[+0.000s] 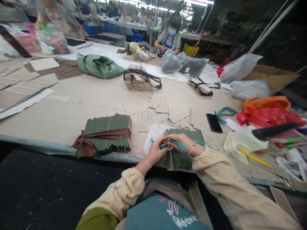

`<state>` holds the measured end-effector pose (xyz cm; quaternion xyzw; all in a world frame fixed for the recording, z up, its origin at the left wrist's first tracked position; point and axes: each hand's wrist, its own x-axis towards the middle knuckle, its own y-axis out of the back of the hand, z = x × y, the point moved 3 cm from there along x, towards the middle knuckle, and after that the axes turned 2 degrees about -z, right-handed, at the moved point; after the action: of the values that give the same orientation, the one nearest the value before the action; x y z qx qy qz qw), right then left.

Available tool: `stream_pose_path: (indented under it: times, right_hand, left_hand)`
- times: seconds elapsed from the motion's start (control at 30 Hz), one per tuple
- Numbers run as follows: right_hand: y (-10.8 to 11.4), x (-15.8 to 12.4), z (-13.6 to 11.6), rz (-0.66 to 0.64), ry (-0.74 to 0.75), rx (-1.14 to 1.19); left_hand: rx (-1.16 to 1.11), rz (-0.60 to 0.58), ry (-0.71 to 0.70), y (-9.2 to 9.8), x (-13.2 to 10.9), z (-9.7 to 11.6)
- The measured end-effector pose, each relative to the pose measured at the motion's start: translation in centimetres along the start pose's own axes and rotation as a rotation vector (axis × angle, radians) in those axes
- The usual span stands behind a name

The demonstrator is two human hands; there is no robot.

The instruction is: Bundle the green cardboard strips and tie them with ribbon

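A stack of thin green-edged pieces stands at the table's front edge, with a teal fabric strip around it. Both my hands are at the stack's left end, fingers closed on the strip. My left hand pinches it from the left, and my right hand, wearing a bracelet, reaches over the top of the stack. The fingertips meet, so the exact shape of the strip between them is hidden. To the left lies a similar green stack, tied with a brown strip knotted at its left end.
Flat beige rectangular pieces lie scattered beyond my hands. A black phone, another teal strip and a white bottle with a black nozzle are at right. Farther back are a strapped beige bundle, bags and a seated co-worker.
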<state>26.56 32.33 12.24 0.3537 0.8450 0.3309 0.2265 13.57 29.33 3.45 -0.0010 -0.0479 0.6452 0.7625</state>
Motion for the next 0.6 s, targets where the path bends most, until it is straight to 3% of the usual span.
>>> stream_pose_path:
  times: [0.23, 0.33, 0.5, 0.6]
  right_hand:
    - [0.2, 0.4, -0.5, 0.063, -0.059, -0.19]
    - [-0.1, 0.5, -0.4, 0.046, -0.073, -0.084]
    - [-0.3, 0.0, 0.8, 0.019, -0.159, 0.278]
    - [-0.2, -0.4, 1.7, 0.049, -0.222, 0.332]
  left_hand:
    - [-0.074, -0.004, -0.017, -0.5, 0.9, -0.2]
    - [-0.115, -0.042, -0.026, -0.3, 1.5, -0.2]
    - [-0.335, -0.129, 0.169, -0.1, 1.3, -0.8]
    - [-0.444, -0.149, 0.184, 0.0, 0.9, -1.2]
